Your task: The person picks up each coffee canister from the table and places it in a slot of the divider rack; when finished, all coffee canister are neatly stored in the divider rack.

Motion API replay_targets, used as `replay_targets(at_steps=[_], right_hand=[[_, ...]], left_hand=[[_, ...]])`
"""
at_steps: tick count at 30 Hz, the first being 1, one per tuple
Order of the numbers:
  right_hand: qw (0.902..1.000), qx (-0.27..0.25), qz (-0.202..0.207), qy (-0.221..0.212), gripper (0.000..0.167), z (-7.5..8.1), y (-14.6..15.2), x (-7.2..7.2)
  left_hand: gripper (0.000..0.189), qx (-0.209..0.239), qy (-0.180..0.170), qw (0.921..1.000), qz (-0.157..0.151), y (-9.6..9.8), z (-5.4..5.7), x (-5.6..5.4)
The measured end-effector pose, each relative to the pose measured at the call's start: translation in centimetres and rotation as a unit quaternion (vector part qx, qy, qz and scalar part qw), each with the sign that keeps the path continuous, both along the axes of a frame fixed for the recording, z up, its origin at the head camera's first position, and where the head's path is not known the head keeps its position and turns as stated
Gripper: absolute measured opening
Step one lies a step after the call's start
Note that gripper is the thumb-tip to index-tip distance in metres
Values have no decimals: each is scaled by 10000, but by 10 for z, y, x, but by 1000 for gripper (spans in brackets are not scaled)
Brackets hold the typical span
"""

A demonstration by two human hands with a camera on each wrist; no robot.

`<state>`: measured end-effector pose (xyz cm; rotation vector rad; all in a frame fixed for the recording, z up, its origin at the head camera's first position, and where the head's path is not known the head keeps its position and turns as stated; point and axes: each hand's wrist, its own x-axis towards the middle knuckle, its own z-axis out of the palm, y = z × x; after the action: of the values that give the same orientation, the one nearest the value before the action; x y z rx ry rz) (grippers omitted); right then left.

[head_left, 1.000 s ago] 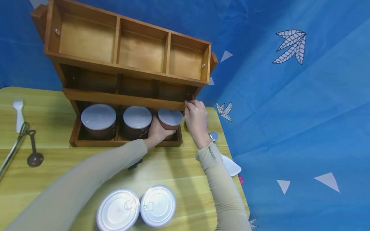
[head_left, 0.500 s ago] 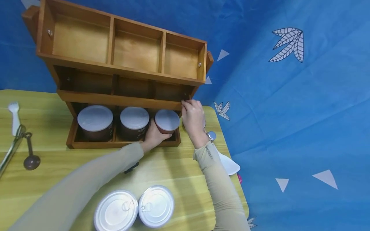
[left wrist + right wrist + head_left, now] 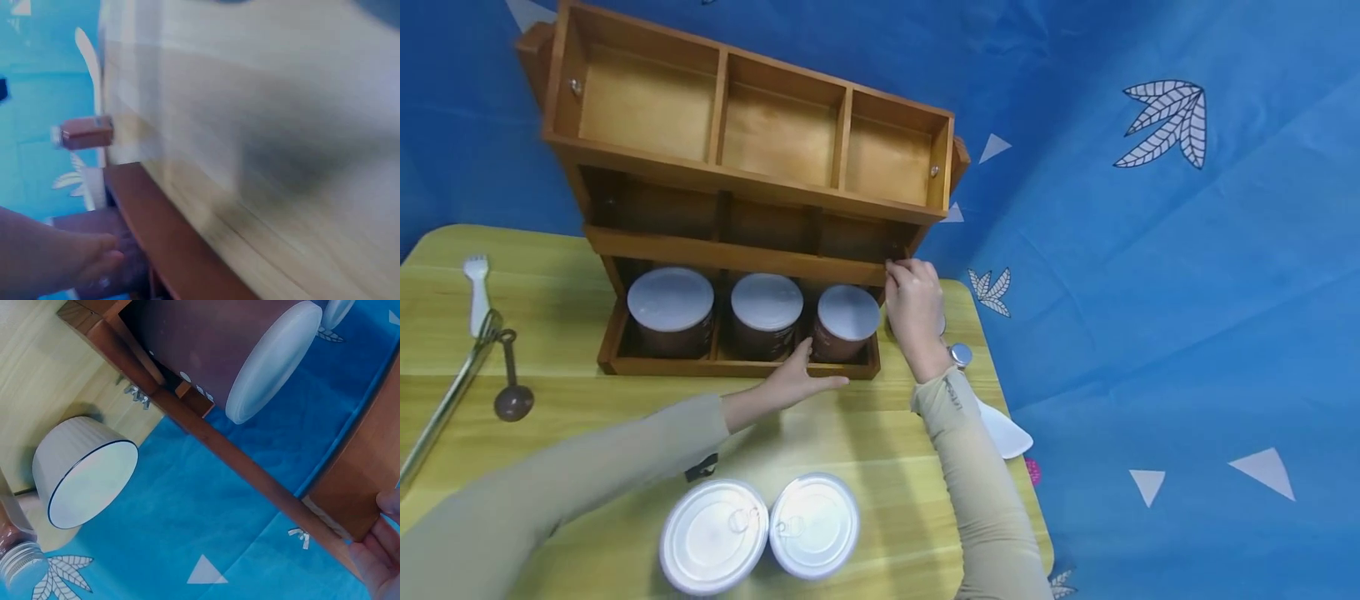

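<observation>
A tiered wooden box (image 3: 820,267) stands open like steps, its upper trays stacked above and behind the lowest. Three brown cans with pale lids sit in that lowest tray: a left can (image 3: 670,300), a middle can (image 3: 767,302) and a right can (image 3: 848,312). My left hand (image 3: 793,379) is just in front of the right can, fingers extended and thumb apart, holding nothing. With its fingertips my right hand (image 3: 916,304) grips the right end of the middle tray (image 3: 350,487). The left wrist view is blurred.
Two cans with ring-pull tops, a larger can (image 3: 715,537) and a smaller can (image 3: 815,527), stand at the front. A white fork (image 3: 478,300) and brown scoop (image 3: 512,402) lie left. On the right are a white bowl (image 3: 87,472) and a silver-capped bottle (image 3: 22,569).
My left hand has let go of the right can and drawn back toward the front left. That can now sits upright in its compartment. The right hand keeps its grip on the tray.
</observation>
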<state>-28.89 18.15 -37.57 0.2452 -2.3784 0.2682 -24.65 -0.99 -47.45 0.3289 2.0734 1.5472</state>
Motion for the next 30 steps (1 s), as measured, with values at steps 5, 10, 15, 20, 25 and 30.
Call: replay_targets(at_steps=[5, 10, 15, 20, 25, 30], right_hand=[[9998, -95, -52, -162, 16, 1, -1, 0], [9995, -134, -36, -269, 17, 0, -3, 0], [9996, -119, -78, -230, 16, 1, -3, 0], [9996, -93, -56, -270, 17, 2, -1, 0], [9995, -43, -95, -303, 17, 4, -2, 0], [9992, -60, -134, -380, 18, 4, -3, 2]], left_hand=[[107, 286, 716, 9962, -411, -60, 8, 28], [102, -133, 1797, 9836, -130, -135, 6, 61], [109, -699, 2228, 9724, 44, -188, -2, 95], [123, -1191, 2174, 9680, -393, -209, -18, 119], [128, -1106, 1832, 9709, -1072, -206, -30, 134], [126, -155, 1704, 9764, -1317, -189, -46, 147]])
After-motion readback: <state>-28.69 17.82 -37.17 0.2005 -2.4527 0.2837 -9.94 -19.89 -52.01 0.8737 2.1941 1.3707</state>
